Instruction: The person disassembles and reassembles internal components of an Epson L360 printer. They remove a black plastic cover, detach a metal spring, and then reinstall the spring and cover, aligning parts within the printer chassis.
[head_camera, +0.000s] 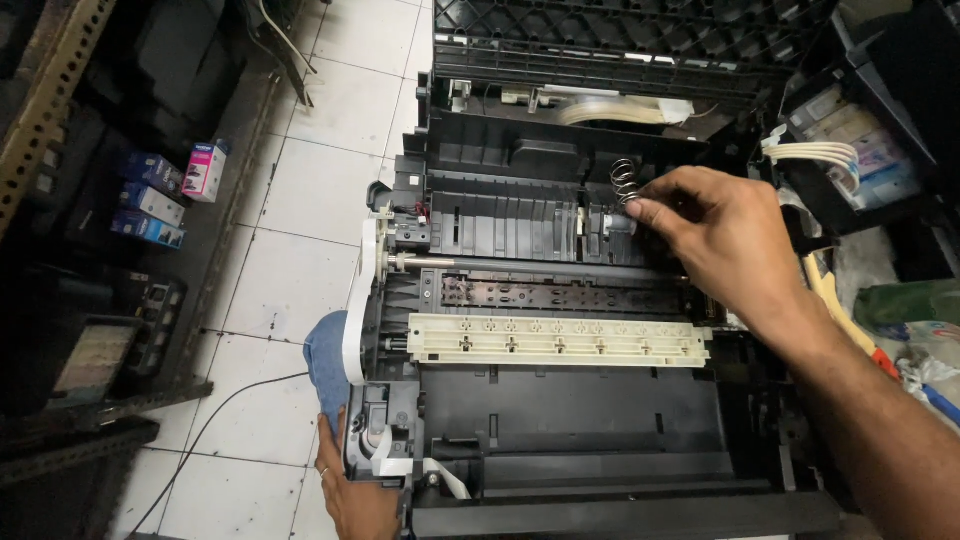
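Fingers of the right hand (715, 235) pinch the lower end of a small coiled metal spring (624, 181), holding it upright over the middle of an opened printer (570, 400) whose cover has been taken off. The spring sits just above a small grey fitting (617, 224) in the black ribbed back section of the machine, and I cannot tell whether it touches that part. The forearm comes in from the lower right, crossing the printer's right side.

The left hand (355, 490) grips the front left corner of the printer, fingers wrapped around the black frame, with a ring on one finger. Just above it, a piece of blue cloth (326, 370) is pressed against the printer's left side, beside a flat white ribbon cable (356, 300) that curves along that edge.

Across the middle of the machine runs a long cream plastic strip (555, 340) with rows of small cut-outs, and behind it a dark, ink-stained channel (540, 293). The printer rests on a white tiled floor (300, 200). To the left, small coloured boxes (165, 190) sit on a dark shelf. At the upper right, white tubes (815, 152) lead towards a set of ink tanks (860, 155).
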